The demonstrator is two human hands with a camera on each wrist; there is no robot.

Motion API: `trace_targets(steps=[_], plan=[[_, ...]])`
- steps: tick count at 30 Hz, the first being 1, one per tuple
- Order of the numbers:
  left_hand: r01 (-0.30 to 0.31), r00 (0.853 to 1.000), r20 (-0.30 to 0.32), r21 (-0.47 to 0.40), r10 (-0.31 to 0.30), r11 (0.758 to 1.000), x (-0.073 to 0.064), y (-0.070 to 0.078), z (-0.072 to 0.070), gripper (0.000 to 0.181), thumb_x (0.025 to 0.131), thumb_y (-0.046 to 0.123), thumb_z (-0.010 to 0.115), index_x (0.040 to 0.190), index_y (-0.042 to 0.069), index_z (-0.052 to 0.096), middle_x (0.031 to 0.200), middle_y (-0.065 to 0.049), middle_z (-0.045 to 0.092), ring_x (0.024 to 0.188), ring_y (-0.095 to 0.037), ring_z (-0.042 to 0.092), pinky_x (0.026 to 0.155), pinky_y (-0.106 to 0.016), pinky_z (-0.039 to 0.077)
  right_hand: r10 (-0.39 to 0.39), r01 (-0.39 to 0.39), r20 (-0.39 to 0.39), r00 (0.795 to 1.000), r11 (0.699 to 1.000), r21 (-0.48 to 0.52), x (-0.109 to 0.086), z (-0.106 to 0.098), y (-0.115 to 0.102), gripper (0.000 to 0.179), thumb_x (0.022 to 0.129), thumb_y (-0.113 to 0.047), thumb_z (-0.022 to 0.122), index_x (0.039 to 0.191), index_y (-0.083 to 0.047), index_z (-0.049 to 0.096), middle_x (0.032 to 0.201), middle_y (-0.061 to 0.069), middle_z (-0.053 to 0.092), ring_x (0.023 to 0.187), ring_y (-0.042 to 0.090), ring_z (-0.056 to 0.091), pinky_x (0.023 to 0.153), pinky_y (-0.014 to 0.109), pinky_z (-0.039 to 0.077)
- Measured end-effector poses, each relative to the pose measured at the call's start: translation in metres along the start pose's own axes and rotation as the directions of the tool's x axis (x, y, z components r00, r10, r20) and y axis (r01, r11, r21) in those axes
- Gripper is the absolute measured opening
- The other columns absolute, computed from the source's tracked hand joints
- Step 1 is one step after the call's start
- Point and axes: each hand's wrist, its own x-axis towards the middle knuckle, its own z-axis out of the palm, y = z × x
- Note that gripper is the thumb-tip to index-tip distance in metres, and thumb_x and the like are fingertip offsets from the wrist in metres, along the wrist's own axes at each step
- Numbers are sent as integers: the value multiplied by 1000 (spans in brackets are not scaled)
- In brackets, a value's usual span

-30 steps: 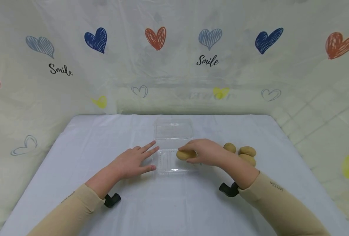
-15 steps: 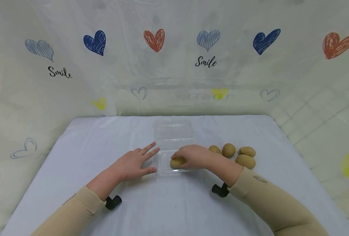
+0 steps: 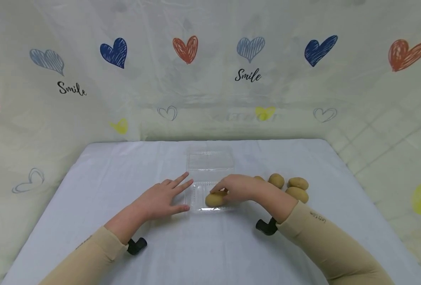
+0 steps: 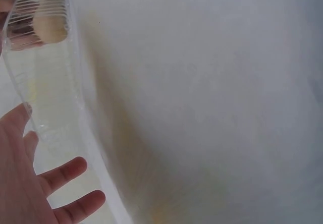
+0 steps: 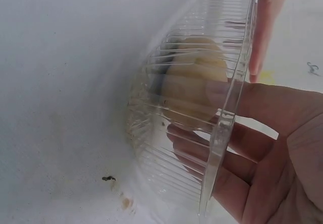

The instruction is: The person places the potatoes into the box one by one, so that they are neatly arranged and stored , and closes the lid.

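In the head view a clear plastic clamshell container (image 3: 198, 204) sits mid-table with its lid (image 3: 210, 160) folded back toward the wall. A yellow-brown potato (image 3: 214, 200) lies inside its base. My right hand (image 3: 239, 187) reaches in from the right and holds that potato between thumb and fingertips. Through the ribbed wall the right wrist view shows the thumb against the potato (image 5: 194, 85), the other fingers below it. Spread and straight, the fingers of my left hand (image 3: 158, 200) lie at the container's left edge.
Several more potatoes (image 3: 297, 194) lie on the white-covered table (image 3: 210, 253) right of the container, one partly hidden behind the right hand. A pale curtain (image 3: 210, 87) printed with hearts hangs behind the table.
My right hand has carried the potato left and down into the container base, and its fingers have loosened slightly around it. The left hand has stayed nearly still.
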Motion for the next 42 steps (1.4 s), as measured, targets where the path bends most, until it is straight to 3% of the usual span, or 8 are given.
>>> trace_targets(steps=[7, 13, 23, 33, 42], plan=[[-10, 1000, -7, -14, 10, 1000, 1, 1, 1, 83, 92, 70, 50, 159, 32, 21, 166, 10, 6, 129, -29, 49, 101, -50, 44, -8, 8, -4, 1000, 999, 44, 1, -1, 1, 38, 92, -9, 68, 127, -23, 70, 123, -9, 68, 109, 14, 64, 94, 33, 50], [-16, 1000, -21, 5, 16, 1000, -1, 1, 0, 86, 89, 78, 40, 159, 32, 21, 166, 9, 8, 125, -28, 51, 101, -49, 44, -24, 24, 11, 1000, 997, 68, 9, 3, -6, 37, 93, -14, 69, 128, -28, 70, 123, -12, 67, 109, 12, 64, 95, 32, 49], [-11, 999, -32, 16, 11, 1000, -1, 0, 2, 84, 90, 77, 41, 159, 32, 22, 166, 8, 10, 126, -28, 51, 101, -52, 42, -98, 97, 15, 995, 994, 46, 22, 6, -22, 37, 94, -17, 69, 128, -28, 69, 120, -15, 67, 103, 5, 65, 92, 27, 50], [-19, 999, -31, 18, 19, 1000, -2, 1, 2, 85, 90, 77, 41, 159, 31, 22, 166, 5, 11, 126, -29, 50, 101, -52, 43, -114, 113, 37, 993, 993, 34, 24, 7, -25, 35, 96, -19, 67, 131, -25, 67, 123, -11, 66, 101, 6, 65, 91, 27, 50], [-25, 999, -35, 28, 26, 999, -1, 2, 1, 84, 91, 76, 41, 159, 31, 22, 166, 5, 12, 128, -30, 49, 102, -53, 42, -94, 95, -28, 995, 995, 38, 20, -1, -18, 39, 96, -29, 67, 134, -24, 64, 125, -7, 66, 102, 7, 65, 90, 32, 51]])
